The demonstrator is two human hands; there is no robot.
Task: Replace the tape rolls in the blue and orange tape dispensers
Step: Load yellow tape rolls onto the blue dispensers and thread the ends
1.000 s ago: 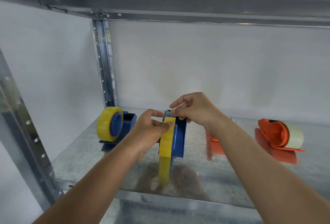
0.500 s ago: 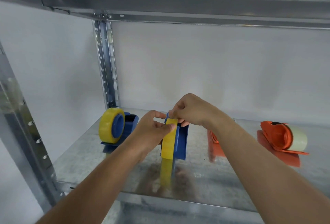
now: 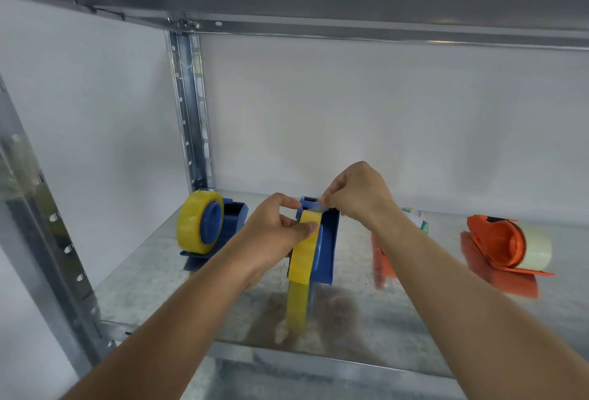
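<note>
A blue tape dispenser [image 3: 328, 249] stands on the metal shelf [image 3: 414, 320] at the centre, carrying a yellow tape roll [image 3: 306, 249]. My left hand [image 3: 274, 237] grips that roll from the left, thumb on its face. My right hand [image 3: 357, 195] pinches the loose tape end at the dispenser's toothed top. A second blue dispenser [image 3: 232, 217] with a yellow roll [image 3: 197, 221] sits to the left. An orange dispenser [image 3: 490, 240] with a pale clear roll [image 3: 535, 246] lies at the right. Another orange dispenser [image 3: 381, 259] is partly hidden behind my right forearm.
A slotted steel upright [image 3: 191, 112] rises at the back left and another [image 3: 38, 224] at the front left. A shelf beam [image 3: 318, 7] runs overhead. A small white labelled object [image 3: 417, 217] lies behind my right wrist. White walls close the back and left.
My right hand's fingers shifted from over the roll's top to the dispenser's toothed edge, pinching the tape end. The left hand stayed on the roll.
</note>
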